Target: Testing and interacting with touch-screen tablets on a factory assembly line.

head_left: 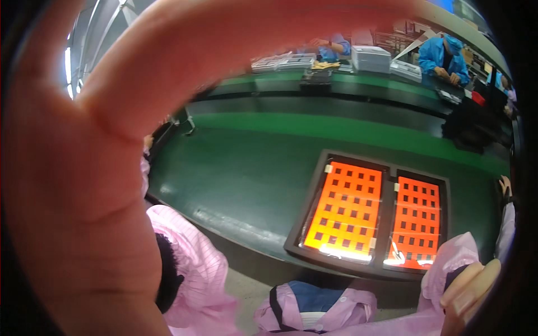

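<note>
My left hand (84,207) is raised very close to the camera and fills the left side. One finger stretches across the top, its far end blurred; the others are out of frame. Nothing shows in this hand. At the lower right edge is my right hand (471,291), its fingers bent and close together; whatever they may hold is hidden. Beyond it, a black tray (388,224) with two recesses lies on the green bench. In it sit two orange sheets, a left one (342,214) and a right one (418,218), each with rows of dark squares. Neither hand touches them.
The green bench (241,162) has its near edge just ahead of my body. Across a dark ledge, a stack of white trays (371,59) stands on another bench. A person in blue (445,59) works there. A dark bundle (473,126) lies at the right.
</note>
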Tool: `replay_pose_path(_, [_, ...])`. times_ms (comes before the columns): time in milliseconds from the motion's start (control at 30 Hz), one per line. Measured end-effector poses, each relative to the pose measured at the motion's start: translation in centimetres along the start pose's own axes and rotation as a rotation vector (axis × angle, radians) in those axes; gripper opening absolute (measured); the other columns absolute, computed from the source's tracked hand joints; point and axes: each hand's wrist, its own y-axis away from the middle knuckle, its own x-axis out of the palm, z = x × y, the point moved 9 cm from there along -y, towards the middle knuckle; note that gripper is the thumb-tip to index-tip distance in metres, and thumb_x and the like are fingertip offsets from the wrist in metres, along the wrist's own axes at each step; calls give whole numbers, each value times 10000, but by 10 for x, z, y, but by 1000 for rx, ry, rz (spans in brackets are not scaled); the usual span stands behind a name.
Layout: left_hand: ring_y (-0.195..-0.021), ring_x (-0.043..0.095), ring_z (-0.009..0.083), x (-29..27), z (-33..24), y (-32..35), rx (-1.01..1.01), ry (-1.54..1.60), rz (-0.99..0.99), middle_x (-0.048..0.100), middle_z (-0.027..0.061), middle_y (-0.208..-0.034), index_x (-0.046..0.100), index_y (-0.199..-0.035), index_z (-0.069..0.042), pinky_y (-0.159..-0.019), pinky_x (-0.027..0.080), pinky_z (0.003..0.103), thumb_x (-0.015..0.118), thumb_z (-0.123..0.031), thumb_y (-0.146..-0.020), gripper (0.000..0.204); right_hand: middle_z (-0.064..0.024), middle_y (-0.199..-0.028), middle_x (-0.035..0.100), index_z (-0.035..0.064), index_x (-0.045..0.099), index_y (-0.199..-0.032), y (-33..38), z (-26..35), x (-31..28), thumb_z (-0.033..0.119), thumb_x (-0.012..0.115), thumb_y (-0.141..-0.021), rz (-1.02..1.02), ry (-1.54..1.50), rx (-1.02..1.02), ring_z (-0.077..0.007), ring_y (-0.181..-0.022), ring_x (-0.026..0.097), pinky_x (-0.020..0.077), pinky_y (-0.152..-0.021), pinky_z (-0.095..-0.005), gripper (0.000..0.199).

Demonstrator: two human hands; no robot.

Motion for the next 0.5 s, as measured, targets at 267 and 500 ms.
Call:
replay_pose_path(267, [-1128,506,212,2,17,3,-57,-27,0,579,78,-1179,555,-1158,-59,-987,348,395,399,-320,-895,402,-28,-840,501,132,516,-965,38,-53,-36,270,541,-860,-196,-157,190,-204,-766,453,389,-694,-357,175])
replay_pose_path(500, [-1122,506,215,0,32,4,-84,-71,-15,571,88,-1177,539,-1171,-53,-973,357,390,428,-286,-871,396,-41,-870,520,116,528,-986,5,-73,-32,267,540,-858,-193,-47,89,-222,-804,471,396,-725,-374,198])
